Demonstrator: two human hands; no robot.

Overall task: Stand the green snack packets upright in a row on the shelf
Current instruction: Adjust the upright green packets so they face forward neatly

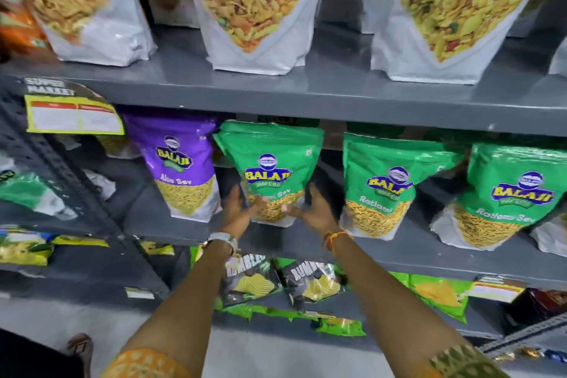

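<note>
Left hand (234,204) and right hand (313,209) press the lower sides of the green packet (270,169) at 12 o'clock on the shelf (306,242). It is probably light, crinkly and slippery, so holding it low seems best.

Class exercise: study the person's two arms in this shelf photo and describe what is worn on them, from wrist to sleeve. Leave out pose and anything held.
The left hand has a white-strapped watch at its wrist; the right hand has an orange thread band. Both forearms are bare. The left sleeve is orange with a pale printed pattern; the right sleeve looks green and yellow patterned.
</note>
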